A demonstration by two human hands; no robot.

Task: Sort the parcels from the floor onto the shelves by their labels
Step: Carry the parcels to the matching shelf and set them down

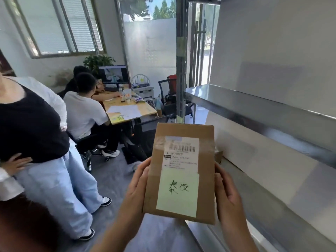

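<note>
**Parcel held up between both hands beside the steel shelves**

While it is raised in front of the camera, the cardboard parcel (181,171) stands upright between the two hands, its labelled face turned towards the viewer. The left hand (138,186) presses its left edge, fingers wrapped behind and thumb at the front edge; the right hand (227,195) clasps the right edge the same way, so each grip is closed on a side of the box. A printed shipping label (181,153) with a barcode sits on the upper face, and just below it a pale green note (179,193) bears handwritten characters. The metal shelf (254,104) runs to the right of the parcel, apart from it. To the left a bystander (36,133) stands, and further back people sit at a bench (131,110)
</note>
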